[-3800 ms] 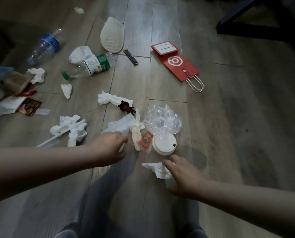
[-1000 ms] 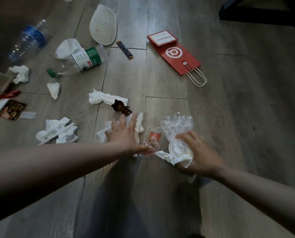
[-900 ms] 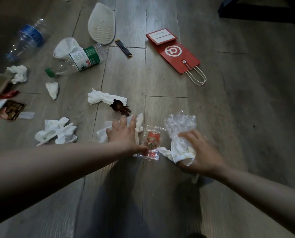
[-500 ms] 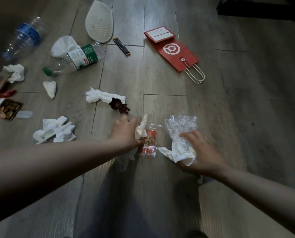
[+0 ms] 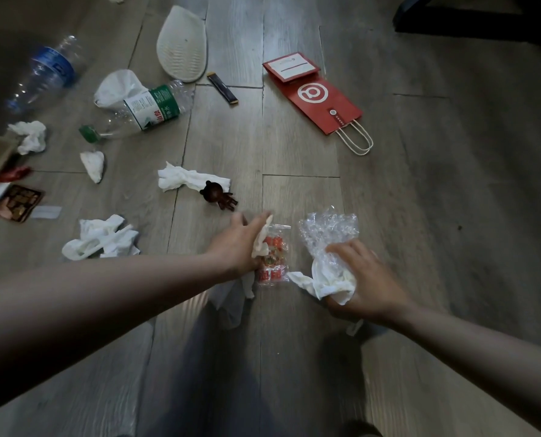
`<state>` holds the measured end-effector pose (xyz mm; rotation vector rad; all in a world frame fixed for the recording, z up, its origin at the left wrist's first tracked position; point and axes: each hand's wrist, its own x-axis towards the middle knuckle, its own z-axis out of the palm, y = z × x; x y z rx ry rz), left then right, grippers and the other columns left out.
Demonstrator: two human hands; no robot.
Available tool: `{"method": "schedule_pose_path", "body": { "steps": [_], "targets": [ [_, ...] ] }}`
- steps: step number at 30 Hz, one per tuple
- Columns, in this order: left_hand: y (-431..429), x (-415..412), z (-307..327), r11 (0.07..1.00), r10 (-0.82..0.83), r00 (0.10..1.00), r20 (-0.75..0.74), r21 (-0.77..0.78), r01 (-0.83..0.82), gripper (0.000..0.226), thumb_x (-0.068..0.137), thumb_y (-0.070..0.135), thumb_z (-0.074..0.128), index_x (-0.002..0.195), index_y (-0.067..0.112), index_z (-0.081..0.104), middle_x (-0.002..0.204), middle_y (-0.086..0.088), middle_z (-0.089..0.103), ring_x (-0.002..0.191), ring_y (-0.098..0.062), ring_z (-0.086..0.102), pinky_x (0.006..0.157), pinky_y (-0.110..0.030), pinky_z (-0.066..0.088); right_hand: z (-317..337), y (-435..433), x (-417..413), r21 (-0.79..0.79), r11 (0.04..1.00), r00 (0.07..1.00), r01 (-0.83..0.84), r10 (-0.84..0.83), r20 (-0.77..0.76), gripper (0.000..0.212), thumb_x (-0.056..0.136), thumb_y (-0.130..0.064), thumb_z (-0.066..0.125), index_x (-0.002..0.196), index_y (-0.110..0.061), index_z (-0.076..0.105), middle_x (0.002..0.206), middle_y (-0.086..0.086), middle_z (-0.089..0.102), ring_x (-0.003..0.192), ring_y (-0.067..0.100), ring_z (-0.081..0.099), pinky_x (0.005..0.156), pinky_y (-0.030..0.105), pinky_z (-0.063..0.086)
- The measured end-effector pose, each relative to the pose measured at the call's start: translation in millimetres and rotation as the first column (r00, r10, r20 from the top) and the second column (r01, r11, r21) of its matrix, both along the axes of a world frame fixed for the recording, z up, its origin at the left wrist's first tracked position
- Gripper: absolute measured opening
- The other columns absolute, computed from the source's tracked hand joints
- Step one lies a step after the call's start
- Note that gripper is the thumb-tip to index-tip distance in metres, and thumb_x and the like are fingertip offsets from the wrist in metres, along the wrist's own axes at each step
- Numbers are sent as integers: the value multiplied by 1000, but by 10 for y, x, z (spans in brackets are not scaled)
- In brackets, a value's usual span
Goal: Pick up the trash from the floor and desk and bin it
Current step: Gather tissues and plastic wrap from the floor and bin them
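My left hand (image 5: 236,244) grips crumpled white tissue (image 5: 259,239) low over the wooden floor, with more tissue hanging below the wrist. A red and clear candy wrapper (image 5: 274,255) lies just right of that hand, touching its fingers. My right hand (image 5: 365,282) holds a wad of white tissue (image 5: 329,283) together with crinkled clear plastic (image 5: 327,230). Whatever lies under the right palm is hidden.
Scattered on the floor: a tissue heap (image 5: 102,239), a long tissue (image 5: 187,179) beside a small brown bear figure (image 5: 217,195), a green-label bottle (image 5: 143,111), a blue-label bottle (image 5: 47,69), a white insole (image 5: 182,42), a red paper bag (image 5: 315,96), snack wrappers (image 5: 17,201).
My left hand closed round the tissue and drew it up off the floor beside the candy wrapper. My right hand kept hold of its tissue and plastic, shifting slightly.
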<state>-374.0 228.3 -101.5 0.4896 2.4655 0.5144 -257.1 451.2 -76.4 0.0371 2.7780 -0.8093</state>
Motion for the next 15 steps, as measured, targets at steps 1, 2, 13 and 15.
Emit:
{"method": "schedule_pose_path", "body": {
  "steps": [1,2,13,15],
  "targets": [
    [12,-24,1,999,-23,1000,13,-27,23,86,77,26,75,145,34,23,136,-9,28,109,-27,52,91,-40,52,2,3,-2,-1,1000,1000,0,0,-1,87,53,-66,55,131,-27,48,120,-8,44,110,15,45,78,26,38],
    [24,-42,7,998,-35,999,25,-44,36,76,77,27,74,140,30,32,135,-9,28,108,-27,52,92,-41,51,5,4,-3,-2,1000,1000,-1,1,0,87,53,-66,55,131,-27,48,120,-8,44,110,14,45,79,26,38],
    [-1,-23,87,946,258,933,251,129,-296,21,74,15,76,90,12,62,86,-4,64,77,-15,61,61,-24,50,90,-26,15,-2,1000,1000,24,-24,0,86,55,-68,55,132,-31,44,120,-13,41,110,11,44,79,27,43],
    [-80,-46,151,924,301,917,261,157,-348,26,72,15,78,92,8,64,88,-6,66,79,-18,64,64,-28,51,120,-44,-4,-16,999,999,41,-42,-15,84,56,-68,56,130,-31,45,119,-13,42,109,11,45,78,27,41]
  ]
}}
